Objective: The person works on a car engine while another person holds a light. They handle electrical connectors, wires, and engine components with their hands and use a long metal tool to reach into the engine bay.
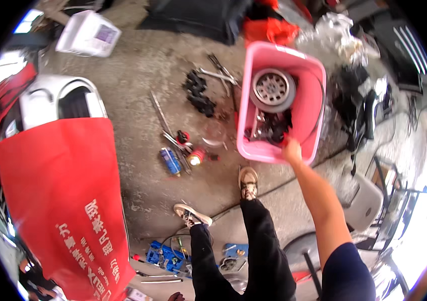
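Note:
My right hand reaches over the near rim of a pink plastic bin. Its fingers look closed around something small and red, too blurred to name. Inside the bin, a round wheel-like part with a holed metal face sits at the far end. Nearer to my hand lie dark and shiny parts. Only a sliver of my left hand shows at the lower edge, and its fingers are mostly hidden.
On the concrete floor left of the bin lie metal tools, a black part, a blue spray can and a lit red lamp. A red cover drapes a white vehicle. Behind my feet is a blue tool case.

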`<state>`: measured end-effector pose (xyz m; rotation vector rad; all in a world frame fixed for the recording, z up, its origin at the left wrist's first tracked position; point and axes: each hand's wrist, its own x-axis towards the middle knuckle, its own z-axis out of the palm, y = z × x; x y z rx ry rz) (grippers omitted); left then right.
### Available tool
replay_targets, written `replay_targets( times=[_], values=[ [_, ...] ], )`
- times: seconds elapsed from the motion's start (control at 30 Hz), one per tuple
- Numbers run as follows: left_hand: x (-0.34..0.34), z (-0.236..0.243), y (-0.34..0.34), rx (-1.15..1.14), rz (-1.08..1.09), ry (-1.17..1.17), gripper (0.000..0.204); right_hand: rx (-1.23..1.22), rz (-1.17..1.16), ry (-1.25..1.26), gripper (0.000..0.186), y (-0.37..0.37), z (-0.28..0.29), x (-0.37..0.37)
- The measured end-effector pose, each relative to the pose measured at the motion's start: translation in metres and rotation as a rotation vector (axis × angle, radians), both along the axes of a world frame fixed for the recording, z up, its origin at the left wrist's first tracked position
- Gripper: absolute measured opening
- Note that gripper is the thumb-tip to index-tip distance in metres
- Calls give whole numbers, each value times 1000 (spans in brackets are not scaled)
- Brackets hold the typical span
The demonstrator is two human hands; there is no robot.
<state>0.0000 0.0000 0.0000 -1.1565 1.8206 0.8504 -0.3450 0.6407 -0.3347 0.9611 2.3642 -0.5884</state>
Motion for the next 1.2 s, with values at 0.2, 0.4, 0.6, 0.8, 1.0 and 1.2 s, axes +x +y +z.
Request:
replay_targets(
  times=[0.2, 0.4, 0.6, 0.8, 1.0, 1.2],
  values=[
    [25, 138, -13, -346, 66, 398, 21, -296, 485, 353, 26, -158, 152, 42],
    [-78, 227, -134, -767, 151, 603, 27, -678, 763, 503, 28, -393, 386, -9],
    [-112, 287, -393, -1279, 189, 906, 30, -598, 1425, 1121, 45, -743, 566, -124],
    [-133, 254, -553, -1219, -120, 879, 23, -217, 1755, 1409, 47, -1009, 621, -221],
    [-143, 257, -562, -1015, 2, 925, 22, -213, 1916, 1130, 29, -1070, 591, -261],
    [-149, 257, -567, -997, 21, 929, 22, -140, 1950, 1020, 29, -1076, 594, -271]
  ],
)
